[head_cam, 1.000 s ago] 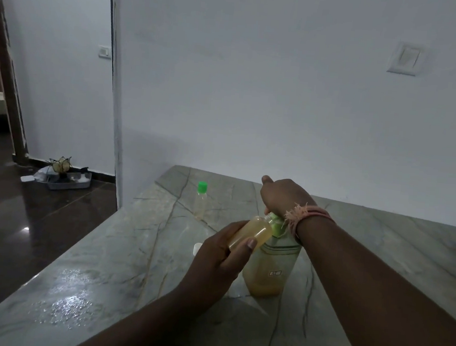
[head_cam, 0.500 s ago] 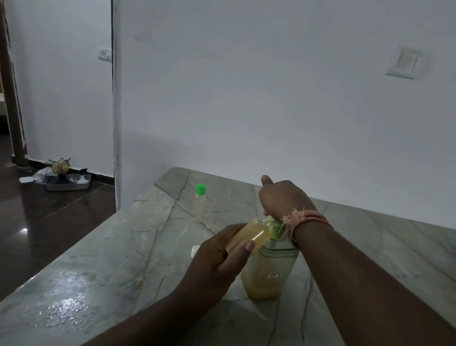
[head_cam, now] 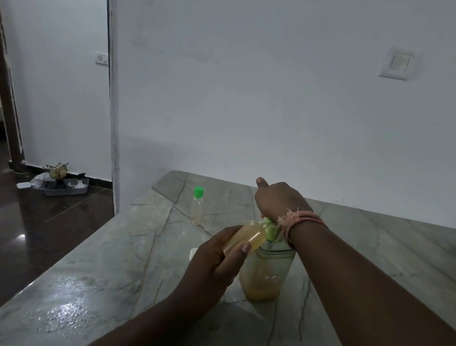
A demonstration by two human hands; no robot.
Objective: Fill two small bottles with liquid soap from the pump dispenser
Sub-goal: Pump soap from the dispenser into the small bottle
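Two hands near table edge

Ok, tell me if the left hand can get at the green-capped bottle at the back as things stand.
Probably not yet. The left hand is closed on the small bottle held at the pump. The green-capped bottle stands alone on the table beyond it, path clear, but the hand must empty first.

Our single head-worn wide-angle view, looking forward and down from above our forearms, close over the marble counter, facing a white wall just behind it, a doorway and dark floor at our left edge
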